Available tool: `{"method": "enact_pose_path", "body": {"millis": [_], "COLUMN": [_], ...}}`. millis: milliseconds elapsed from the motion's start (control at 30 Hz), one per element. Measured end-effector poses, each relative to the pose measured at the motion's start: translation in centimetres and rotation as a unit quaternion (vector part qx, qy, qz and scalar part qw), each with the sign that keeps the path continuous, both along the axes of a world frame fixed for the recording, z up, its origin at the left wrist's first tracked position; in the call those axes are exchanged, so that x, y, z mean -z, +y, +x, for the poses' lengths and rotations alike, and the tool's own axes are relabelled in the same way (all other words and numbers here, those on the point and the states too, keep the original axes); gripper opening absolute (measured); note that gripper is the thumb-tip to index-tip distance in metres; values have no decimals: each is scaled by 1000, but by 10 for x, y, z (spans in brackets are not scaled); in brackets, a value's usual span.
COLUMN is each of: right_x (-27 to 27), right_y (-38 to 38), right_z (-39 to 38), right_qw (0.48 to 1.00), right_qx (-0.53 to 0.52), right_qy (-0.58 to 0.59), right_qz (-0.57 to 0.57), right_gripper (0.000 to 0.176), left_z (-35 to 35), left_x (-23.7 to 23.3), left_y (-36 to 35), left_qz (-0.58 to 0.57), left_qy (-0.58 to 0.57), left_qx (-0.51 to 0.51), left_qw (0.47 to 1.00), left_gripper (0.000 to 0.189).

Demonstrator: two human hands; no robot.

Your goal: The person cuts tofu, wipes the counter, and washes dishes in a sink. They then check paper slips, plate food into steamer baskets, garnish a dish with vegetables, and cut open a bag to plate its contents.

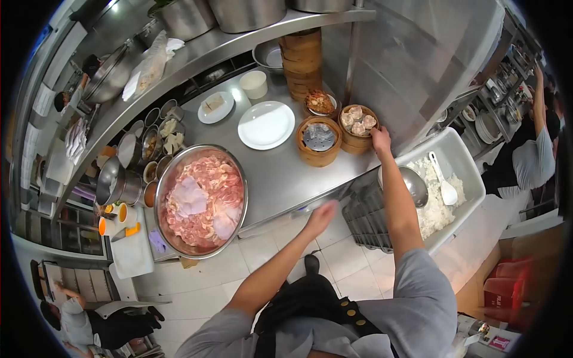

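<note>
My right hand point(381, 142) is at the right side of a round bamboo steamer point(356, 143), its fingers closed on the rim. Several pleated dumplings point(358, 120) sit inside that steamer. My left hand point(322, 218) hangs in front of the counter's edge, away from any object; motion blurs its fingers. Left of the dumpling steamer stands another bamboo steamer point(319, 156), with a perforated metal disc point(319, 137) in it. Behind the two is a bowl of reddish-brown shredded food point(320, 102).
On the steel counter point(268, 185) are a white plate point(266, 125), a large bowl of raw meat point(206, 203) and a tall stack of steamers point(301, 65). A tub point(471, 191) of white rice-like food stands right. An overhead shelf point(239, 45) crosses above. Other people work at far left and right.
</note>
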State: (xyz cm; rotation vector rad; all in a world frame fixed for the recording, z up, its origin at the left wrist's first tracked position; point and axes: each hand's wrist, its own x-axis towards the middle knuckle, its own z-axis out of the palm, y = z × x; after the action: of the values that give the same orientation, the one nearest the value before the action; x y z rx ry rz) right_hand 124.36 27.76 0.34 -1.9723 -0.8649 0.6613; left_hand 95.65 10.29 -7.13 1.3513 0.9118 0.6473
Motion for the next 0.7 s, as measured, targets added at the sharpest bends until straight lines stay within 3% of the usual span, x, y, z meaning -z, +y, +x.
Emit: {"method": "enact_pose_path", "body": {"millis": [100,133,167,233,267,367,400,467,500,600,633,700], "right_x": [11,3,-3,-9,-13,4,-1,-20,-1,-37,-83,-99], "right_y": [-19,-27,-35,-38,-38,-34,-38,-47,-40,-58,-79,-108], "right_z": [12,15,16,20,21,25,23,12,27,29,7,5], "right_qw": [997,986,987,951,939,893,892,904,891,920,933,941], "right_qx": [-16,-32,-35,-90,-102,-161,-165,-92,-110,-135,-127,-141], "right_qy": [70,159,157,294,328,417,418,410,430,348,320,293], "right_qz": [32,22,18,15,-24,54,52,73,93,123,108,99], "right_gripper": [44,50,50,49,64,61,61,43,37,44,45,45], "left_z": [63,78,89,106,110,122,126,134,134,137,133,110], "left_x": [-38,-41,-43,-57,-61,-65,-71,-72,-76,-90,-98,-125], "left_y": [50,64,74,98,109,129,128,124,121,111,102,79], "left_qz": [-148,-172,-176,-160,-161,-258,-251,-217,-191,-75,-47,-79], "left_qy": [-83,-105,-108,-104,-105,-122,-123,-130,-135,-139,-163,-224], "left_qx": [-105,-139,-143,-198,-203,-128,-133,-148,-144,-169,-176,-146], "left_qw": [980,969,968,961,960,950,951,956,961,973,970,960], "left_gripper": [51,59,59,72,72,83,85,88,87,84,83,81]}}
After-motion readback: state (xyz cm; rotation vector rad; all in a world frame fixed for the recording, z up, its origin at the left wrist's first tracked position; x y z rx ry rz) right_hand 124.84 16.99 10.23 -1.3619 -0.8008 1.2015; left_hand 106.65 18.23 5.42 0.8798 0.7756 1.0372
